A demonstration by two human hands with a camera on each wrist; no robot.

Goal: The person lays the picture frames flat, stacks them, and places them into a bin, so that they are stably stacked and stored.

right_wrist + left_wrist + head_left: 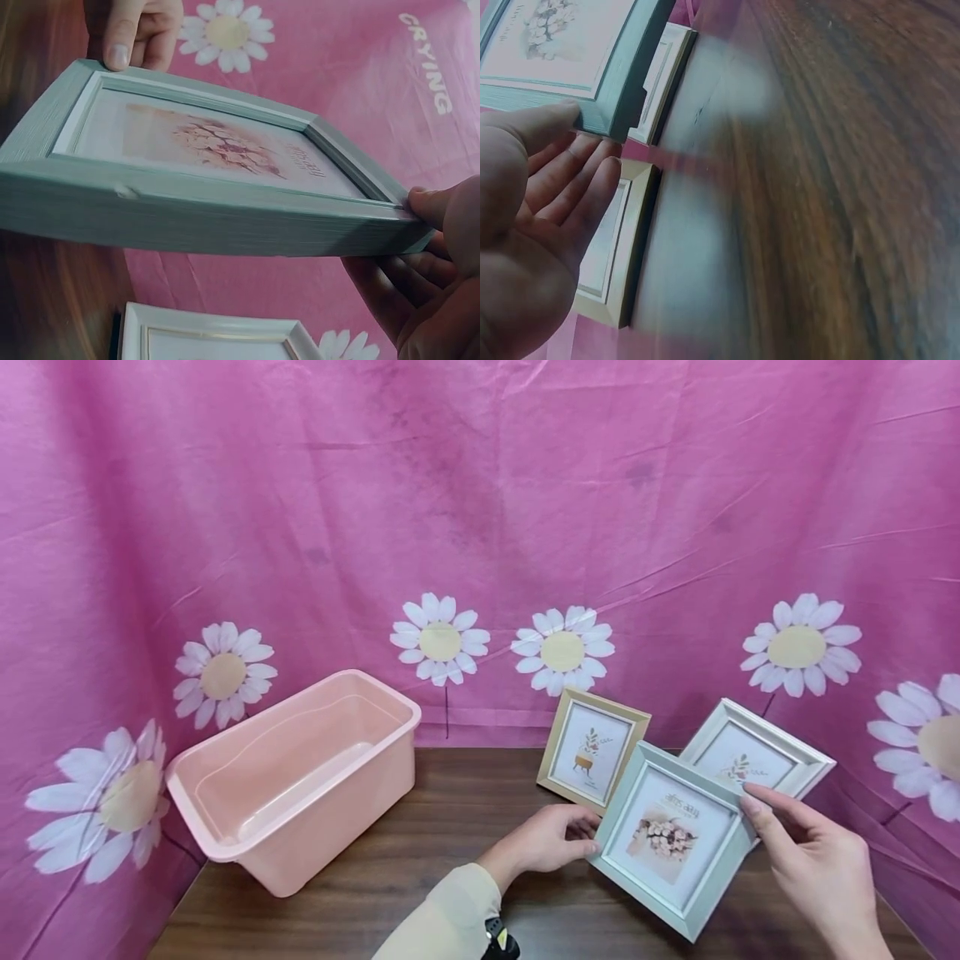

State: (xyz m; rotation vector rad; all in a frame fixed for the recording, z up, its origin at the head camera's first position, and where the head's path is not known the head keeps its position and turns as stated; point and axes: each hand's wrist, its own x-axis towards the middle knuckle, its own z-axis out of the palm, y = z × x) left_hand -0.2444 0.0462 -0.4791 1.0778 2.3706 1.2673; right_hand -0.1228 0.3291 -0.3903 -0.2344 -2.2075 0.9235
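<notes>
A pale green picture frame (708, 906) with a flower print is held tilted above the table between both hands. My left hand (542, 842) pinches its left corner, thumb on the front and fingers beneath, as the left wrist view shows. At the opposite side my right hand (821, 860) grips the edge, its thumb (431, 206) on the face and the fingers curled behind. Behind the green frame stand a gold-beige picture frame (551, 768) on the left and a white picture frame (813, 768) on the right, each partly hidden by it.
On the left of the brown wooden table (450, 827) stands a pink plastic bin (337, 835), its open top facing up. A pink cloth (480, 510) with daisies hangs behind the table and along both sides. The left wrist carries a dark watch band (498, 935).
</notes>
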